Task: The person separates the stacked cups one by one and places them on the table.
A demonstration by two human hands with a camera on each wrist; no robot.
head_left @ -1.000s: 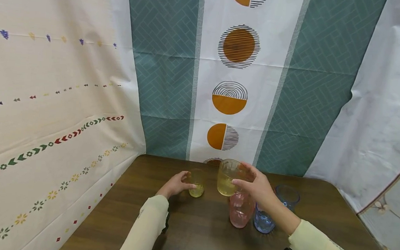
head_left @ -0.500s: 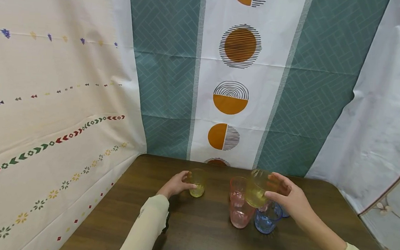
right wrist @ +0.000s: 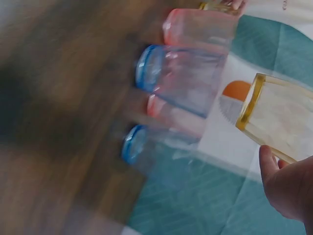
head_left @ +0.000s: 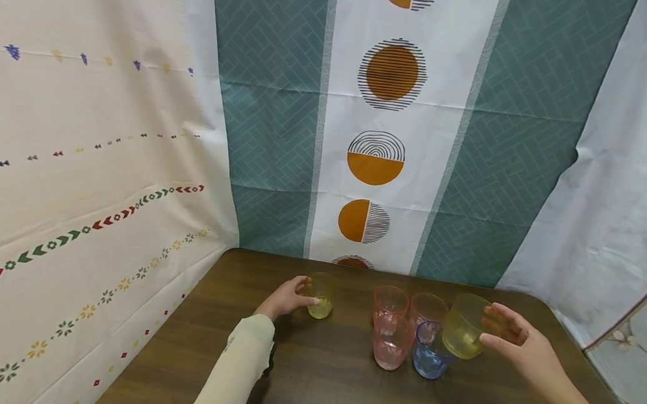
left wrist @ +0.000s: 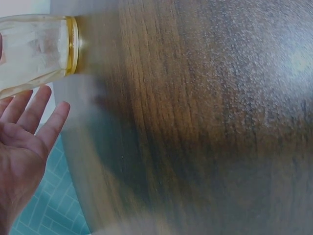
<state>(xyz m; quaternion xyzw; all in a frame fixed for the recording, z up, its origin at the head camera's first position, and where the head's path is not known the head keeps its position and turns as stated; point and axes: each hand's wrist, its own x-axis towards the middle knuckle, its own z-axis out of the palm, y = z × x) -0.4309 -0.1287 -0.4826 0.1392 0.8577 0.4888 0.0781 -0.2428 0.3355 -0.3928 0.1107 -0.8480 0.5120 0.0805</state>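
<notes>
On the far left of the table, my left hand point(head_left: 285, 298) has its thumb and fingers around a yellow drinking glass point(head_left: 321, 299). That glass stands upright, and its yellow base point(left wrist: 72, 45) meets the wood in the left wrist view. My right hand point(head_left: 524, 350) grips a second yellow glass point(head_left: 463, 331) between thumb and fingers, raised and tilted. It overlaps a blue glass point(head_left: 430, 353) in the head view. In the right wrist view the raised glass's thick base point(right wrist: 252, 100) is off the table, and another blue glass point(right wrist: 134, 144) stands below it.
Three pink glasses stand left of and behind the front blue glass: a front one point(head_left: 392, 344), one behind it point(head_left: 390, 300), and one to its right point(head_left: 427, 306). The dark wooden table point(head_left: 332, 397) ends against a patterned cloth point(head_left: 264, 160).
My right hand has carried its yellow glass rightward and lower, past the pink glasses to the far side of the blue one. The left hand keeps its place at the other yellow glass.
</notes>
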